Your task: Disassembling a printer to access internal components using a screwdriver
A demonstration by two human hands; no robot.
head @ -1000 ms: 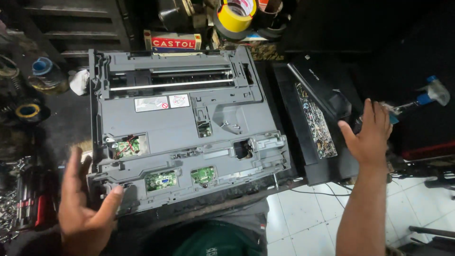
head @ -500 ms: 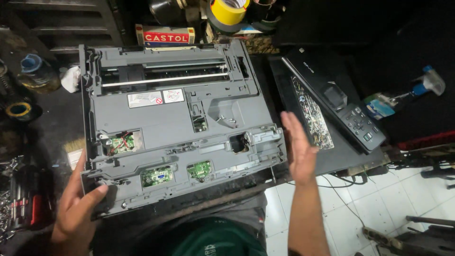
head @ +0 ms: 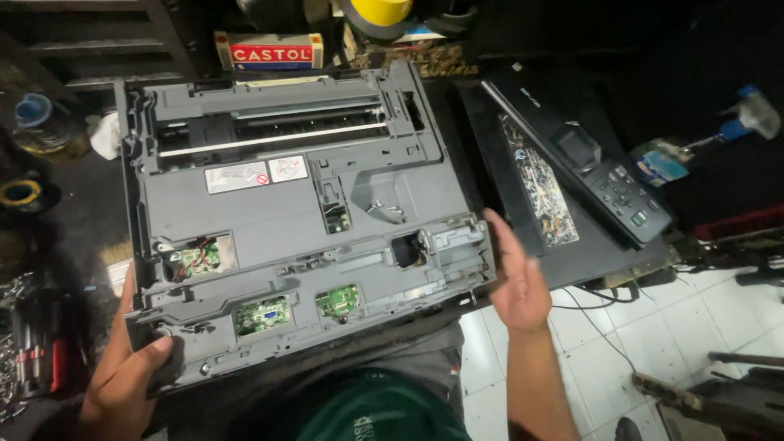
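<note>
One grey plastic printer chassis (head: pixel 302 220), cover off, lies flat on the dark workbench (head: pixel 73 204) in front of the person, near edge over their lap. Counted on it: three small green circuit boards showing through cutouts along the near side, one at left with red wires (head: pixel 194 257) and two side by side near the front edge (head: pixel 260 314) (head: pixel 337 300); a fourth small board sits mid-chassis (head: pixel 336 217). One bright metal rod (head: pixel 269 139) runs across the far end. Two white label stickers (head: pixel 256 174) sit next to each other below the rod. One black scanner lid with keypad panel (head: pixel 588 175) sits just right of the chassis, tilted. One red-and-white carton (head: pixel 269 53) stands behind the chassis, one yellow tape roll (head: pixel 382 12) beyond that. Two hands in view. Left hand (head: pixel 126 371) clamps the near-left corner of the chassis: thumb on top, fingers wrapped round the side edge. Right hand (head: pixel 516 282) is at the near-right corner, palm turned in toward the chassis side, fingers extended and together, not curled around anything; fingertips are touching or just beside the grey edge, can't tell which. Right forearm comes up from the bottom over white floor tiles (head: pixel 653 335).
</note>
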